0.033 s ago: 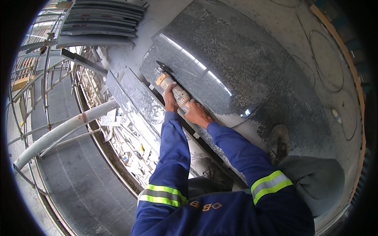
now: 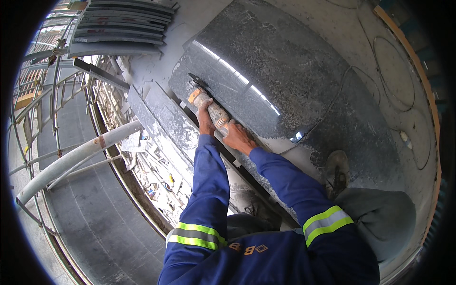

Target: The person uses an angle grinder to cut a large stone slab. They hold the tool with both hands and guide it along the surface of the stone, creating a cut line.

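An angle grinder (image 2: 217,114), dusty with orange parts, lies in both my hands. My left hand (image 2: 205,119) wraps its front body just behind the orange gear head. Behind it, my right hand (image 2: 239,137) grips the rear of the body. The dark cutting disc (image 2: 197,80) is at the grinder's far end, by the left edge of a large grey stone slab (image 2: 285,61). Whether the disc touches the slab, I cannot tell. A narrow dark strip (image 2: 244,173) runs under my forearms alongside the slab.
A power cord (image 2: 327,111) trails across the slab. Curved dark slabs (image 2: 121,28) are stacked at the far left. Scaffold poles and a thick pipe (image 2: 80,159) stand left, beside white rubble (image 2: 164,183). My shoe (image 2: 337,168) rests at the slab's near right part.
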Available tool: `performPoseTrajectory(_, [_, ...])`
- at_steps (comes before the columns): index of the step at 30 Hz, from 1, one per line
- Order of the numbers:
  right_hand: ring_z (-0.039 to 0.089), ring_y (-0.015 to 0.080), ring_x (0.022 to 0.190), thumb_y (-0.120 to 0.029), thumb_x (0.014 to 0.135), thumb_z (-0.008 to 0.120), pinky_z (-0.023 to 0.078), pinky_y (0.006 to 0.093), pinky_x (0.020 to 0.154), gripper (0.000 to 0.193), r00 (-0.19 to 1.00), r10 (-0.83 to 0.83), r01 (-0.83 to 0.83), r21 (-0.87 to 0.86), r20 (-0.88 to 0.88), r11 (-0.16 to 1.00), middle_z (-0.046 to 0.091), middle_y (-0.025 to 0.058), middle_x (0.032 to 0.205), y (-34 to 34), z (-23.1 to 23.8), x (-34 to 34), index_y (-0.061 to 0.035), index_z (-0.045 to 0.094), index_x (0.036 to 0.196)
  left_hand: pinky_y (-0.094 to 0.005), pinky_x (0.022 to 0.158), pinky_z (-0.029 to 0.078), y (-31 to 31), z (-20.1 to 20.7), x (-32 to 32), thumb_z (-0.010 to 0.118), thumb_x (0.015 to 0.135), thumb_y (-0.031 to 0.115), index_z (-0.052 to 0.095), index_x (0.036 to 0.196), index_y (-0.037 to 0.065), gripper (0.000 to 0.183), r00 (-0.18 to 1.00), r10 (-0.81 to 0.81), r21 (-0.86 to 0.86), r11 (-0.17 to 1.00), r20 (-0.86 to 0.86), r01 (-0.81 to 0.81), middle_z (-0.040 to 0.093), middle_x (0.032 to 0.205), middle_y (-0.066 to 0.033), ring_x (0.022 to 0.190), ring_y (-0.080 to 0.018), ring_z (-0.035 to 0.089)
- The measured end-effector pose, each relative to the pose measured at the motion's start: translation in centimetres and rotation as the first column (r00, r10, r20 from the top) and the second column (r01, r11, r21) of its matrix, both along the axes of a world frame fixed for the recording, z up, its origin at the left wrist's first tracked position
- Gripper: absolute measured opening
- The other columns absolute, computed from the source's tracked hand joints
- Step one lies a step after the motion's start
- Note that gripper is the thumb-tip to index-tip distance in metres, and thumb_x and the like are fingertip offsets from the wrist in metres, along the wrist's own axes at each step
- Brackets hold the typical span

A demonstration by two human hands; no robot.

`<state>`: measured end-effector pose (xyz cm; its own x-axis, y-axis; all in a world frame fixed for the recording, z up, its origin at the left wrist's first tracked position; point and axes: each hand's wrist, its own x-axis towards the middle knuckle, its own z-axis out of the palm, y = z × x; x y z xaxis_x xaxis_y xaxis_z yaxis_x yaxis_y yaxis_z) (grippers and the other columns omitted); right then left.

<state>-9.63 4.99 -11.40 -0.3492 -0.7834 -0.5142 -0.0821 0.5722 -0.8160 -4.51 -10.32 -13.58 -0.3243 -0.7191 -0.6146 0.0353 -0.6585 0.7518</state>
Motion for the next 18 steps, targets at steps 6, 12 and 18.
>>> performPoseTrajectory(6, [0.063,0.0494,0.107,-0.012,0.079,0.065,0.051,0.0517,0.092,0.05,1.0,0.001,-0.001,0.015,-0.015,1.0,0.063,0.0371,0.111,0.0,-0.1,0.2,0.0094,0.048,0.12,-0.0399,0.054,0.057,-0.2,-0.1,0.1,0.067,0.08,0.021,0.057,0.098,0.004,0.026,1.0,-0.01,0.006,1.0,-0.001,0.01,0.06,0.073,-0.0095,0.056,-0.0255,0.063])
performPoseTrajectory(12, [0.062,0.0478,0.111,-0.016,0.08,0.065,0.05,0.0514,0.095,0.052,0.999,0.012,-0.01,0.057,-0.035,0.998,0.063,0.0345,0.115,0.3,0.3,0.4,0.0069,0.048,0.124,-0.0396,0.052,0.057,0.0,-0.1,0.2,0.066,0.081,0.021,0.057,0.096,0.005,0.024,1.0,-0.014,0.047,0.999,-0.003,0.014,0.06,0.072,-0.0094,0.054,-0.0254,0.062])
performPoseTrajectory(18, [0.061,0.0478,0.113,-0.016,0.08,0.065,0.048,0.0523,0.097,0.054,0.999,0.051,-0.051,0.08,0.001,0.995,0.062,0.0346,0.118,1.0,0.7,0.2,0.0082,0.047,0.126,-0.04,0.053,0.057,0.9,-0.1,0.5,0.066,0.081,0.021,0.057,0.095,0.005,0.023,1.0,-0.018,0.056,0.998,0.002,0.018,0.06,0.071,-0.0098,0.055,-0.0255,0.063])
